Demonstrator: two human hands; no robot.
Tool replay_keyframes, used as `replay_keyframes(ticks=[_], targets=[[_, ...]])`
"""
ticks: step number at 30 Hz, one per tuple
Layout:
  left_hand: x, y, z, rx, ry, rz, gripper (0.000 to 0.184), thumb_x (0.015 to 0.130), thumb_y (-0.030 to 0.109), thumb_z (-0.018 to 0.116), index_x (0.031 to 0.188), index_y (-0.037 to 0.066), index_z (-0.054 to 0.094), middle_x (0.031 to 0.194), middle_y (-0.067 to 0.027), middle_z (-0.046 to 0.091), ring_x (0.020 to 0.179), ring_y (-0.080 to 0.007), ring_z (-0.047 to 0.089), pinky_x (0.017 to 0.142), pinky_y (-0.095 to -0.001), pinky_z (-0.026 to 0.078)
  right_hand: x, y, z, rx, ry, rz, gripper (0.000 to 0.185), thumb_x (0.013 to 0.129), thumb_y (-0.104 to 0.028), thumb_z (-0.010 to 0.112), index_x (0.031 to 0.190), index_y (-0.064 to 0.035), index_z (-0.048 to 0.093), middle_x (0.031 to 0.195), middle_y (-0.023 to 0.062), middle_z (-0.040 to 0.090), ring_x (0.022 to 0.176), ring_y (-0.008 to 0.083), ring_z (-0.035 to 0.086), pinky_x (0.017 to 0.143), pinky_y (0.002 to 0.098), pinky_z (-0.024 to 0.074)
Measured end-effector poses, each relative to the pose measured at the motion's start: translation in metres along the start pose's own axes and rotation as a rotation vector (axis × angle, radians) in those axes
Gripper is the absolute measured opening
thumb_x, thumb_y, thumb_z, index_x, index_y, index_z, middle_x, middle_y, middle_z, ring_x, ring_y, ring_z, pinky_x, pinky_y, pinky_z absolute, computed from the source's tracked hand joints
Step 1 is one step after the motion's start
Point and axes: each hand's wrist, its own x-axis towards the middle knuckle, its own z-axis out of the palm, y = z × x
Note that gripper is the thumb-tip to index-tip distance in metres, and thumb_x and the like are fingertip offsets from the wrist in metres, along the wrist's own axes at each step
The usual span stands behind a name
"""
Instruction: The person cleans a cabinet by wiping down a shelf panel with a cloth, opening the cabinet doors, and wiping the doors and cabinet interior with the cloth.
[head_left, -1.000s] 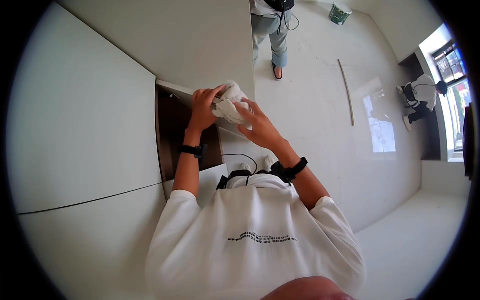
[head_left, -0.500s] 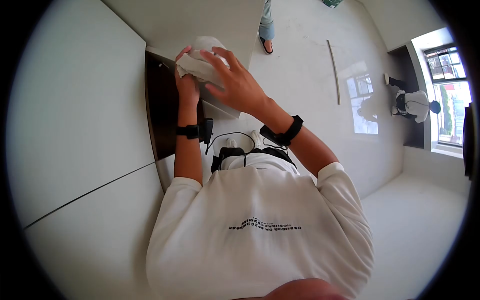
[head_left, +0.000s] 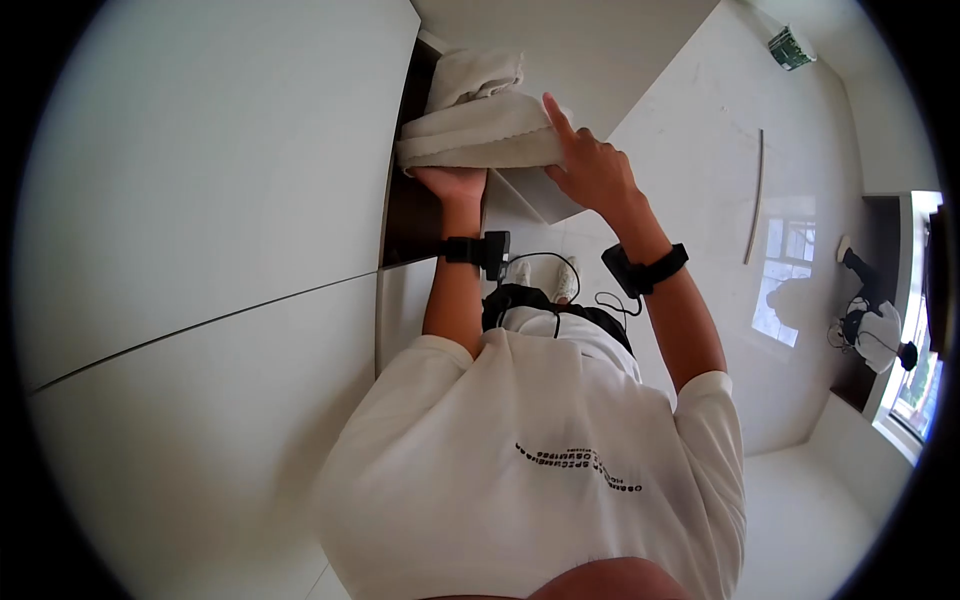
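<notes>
An off-white folded cloth lies partly opened out in front of a dark recess between pale cabinet panels. My left hand supports it from below, palm up; its fingers are hidden under the fabric. At the cloth's right edge is my right hand, index finger stretched over the top and thumb below, gripping that edge. A loose fold stands up at the cloth's far side. Black straps with small devices circle both wrists, and thin cables hang between them.
Large pale panels fill the left side, with a dark recess beside them. Rightward, a thin strip lies on the shiny floor. A green and white bucket stands farther off. Another person is by the window.
The bundled cloth has been spread wider, and my right hand has moved from its top to its right edge. My view has shifted; the person near the panel is out of sight.
</notes>
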Motion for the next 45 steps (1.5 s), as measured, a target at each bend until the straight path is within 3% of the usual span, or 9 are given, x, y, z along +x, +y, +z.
replay_keyframes(ticks=[4,9,12,17,19,21,25,37,45], targets=[[0.026,0.018,-0.046,0.195,0.347,0.166,0.073,0.097,0.064,0.04,0.148,0.011,0.045,0.154,-0.0112,0.042,0.141,-0.032,0.04,0.118,-0.0526,0.029,0.006,-0.007,0.018,0.028,0.032,-0.012,0.091,0.084,-0.016,0.063,0.16,-0.0288,0.016,0.092,0.0225,0.067,0.074,0.041,0.07,0.062,0.0491,0.0575],[0.031,0.056,-0.063,0.322,0.238,0.307,0.061,0.097,0.055,0.048,0.139,0.011,0.054,0.144,-0.0103,0.053,0.133,-0.0307,0.049,0.114,-0.0496,0.038,0.0,-0.001,0.024,0.15,0.067,-0.049,0.092,0.082,-0.006,0.062,0.16,-0.0245,0.018,0.085,0.0197,0.065,0.066,0.0385,0.068,0.055,0.0472,0.0542],[0.03,0.062,-0.061,0.377,0.316,0.358,0.062,0.097,0.057,0.047,0.139,0.012,0.053,0.145,-0.0104,0.052,0.132,-0.0309,0.049,0.113,-0.0509,0.038,-0.002,-0.014,0.007,0.128,-0.059,0.085,0.087,0.09,-0.012,0.063,0.16,-0.0257,0.013,0.094,0.0225,0.066,0.075,0.0439,0.068,0.065,0.0527,0.0555],[0.058,0.057,-0.071,0.38,0.376,0.195,0.059,0.1,0.055,0.046,0.138,0.011,0.054,0.138,-0.0101,0.056,0.124,-0.0283,0.054,0.106,-0.0477,0.043,0.009,-0.012,0.012,0.143,-0.026,0.078,0.084,0.091,-0.014,0.062,0.159,-0.0243,0.015,0.093,0.0214,0.066,0.074,0.0438,0.067,0.065,0.0527,0.0552],[0.072,0.058,-0.091,0.729,0.417,0.214,0.055,0.1,0.049,0.049,0.137,0.009,0.054,0.136,-0.0096,0.057,0.12,-0.0266,0.055,0.102,-0.0437,0.046,0.011,-0.008,0.017,0.123,0.082,-0.017,0.081,0.086,-0.009,0.06,0.158,-0.0202,0.024,0.089,0.0169,0.065,0.065,0.039,0.066,0.055,0.0494,0.0534],[0.093,0.037,-0.052,0.943,0.397,0.319,0.048,0.101,0.037,0.055,0.135,0.002,0.054,0.132,-0.0086,0.058,0.114,-0.0231,0.057,0.094,-0.0358,0.049,0.013,-0.005,0.014,0.147,0.004,0.013,0.069,0.091,-0.013,0.059,0.153,-0.0194,0.031,0.094,0.0179,0.065,0.071,0.041,0.067,0.062,0.0514,0.054],[0.17,0.047,-0.105,1.502,0.518,0.479,0.045,0.099,0.025,0.058,0.138,0.003,0.055,0.139,-0.0172,0.056,0.118,-0.0276,0.058,0.1,-0.0398,0.047,0.011,-0.008,0.013,0.204,0.011,0.014,0.06,0.092,-0.013,0.06,0.147,-0.0175,0.037,0.095,0.0177,0.065,0.072,0.0417,0.067,0.063,0.0519,0.0535],[0.192,0.065,-0.142,1.234,0.391,0.26,0.049,0.1,0.039,0.052,0.138,0.008,0.055,0.136,-0.0117,0.057,0.116,-0.0245,0.057,0.099,-0.0389,0.047,0.013,-0.013,-0.004,0.221,-0.076,0.108,0.049,0.091,-0.013,0.062,0.136,-0.0139,0.042,0.106,0.0179,0.067,0.087,0.044,0.067,0.073,0.0524,0.0537],[0.207,0.046,-0.203,0.869,0.423,0.095,0.053,0.102,0.048,0.048,0.139,0.011,0.055,0.134,-0.008,0.058,0.115,-0.0225,0.056,0.099,-0.0382,0.047,0.015,-0.007,-0.003,0.21,-0.009,0.082,0.045,0.091,-0.014,0.062,0.133,-0.0145,0.046,0.102,0.0163,0.067,0.082,0.0423,0.068,0.069,0.0517,0.0534]])
